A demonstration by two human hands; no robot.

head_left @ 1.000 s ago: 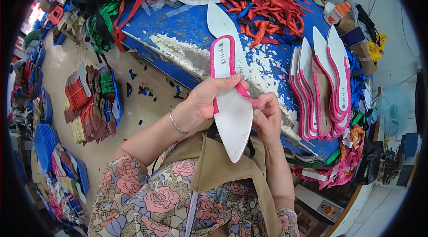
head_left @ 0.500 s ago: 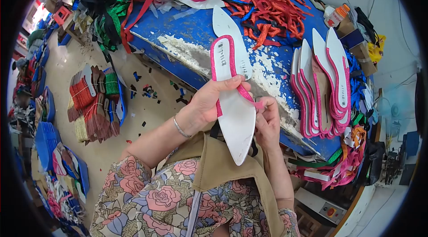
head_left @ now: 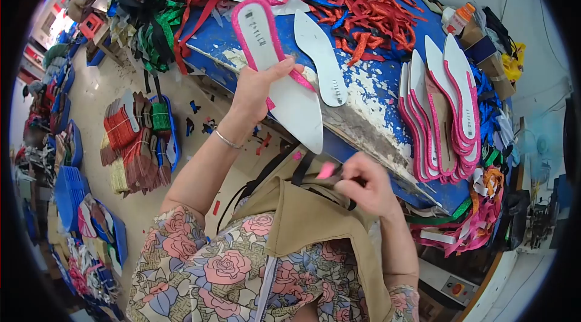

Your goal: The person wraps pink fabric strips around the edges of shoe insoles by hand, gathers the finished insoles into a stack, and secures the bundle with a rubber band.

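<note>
Left hand: fingers clamped at mid-length on a pointed white insole with pink edging, above the blue worktop. Seemingly light, thin, flexible; best pinched mid-length. Right hand: fingers closed on a pink scrap.

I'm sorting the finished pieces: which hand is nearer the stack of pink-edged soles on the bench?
Right. The right hand sits just below-left of the stack; the left hand is farther left, holding another sole.

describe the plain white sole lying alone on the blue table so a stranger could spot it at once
Start at the blue worktable with worn, paint-stripped patches. The white pointed sole lies flat near its middle, just right of the pink-edged sole held up by the left hand. Unlike that one and the stack of pink-trimmed soles at the right, it has no pink edging.
</note>
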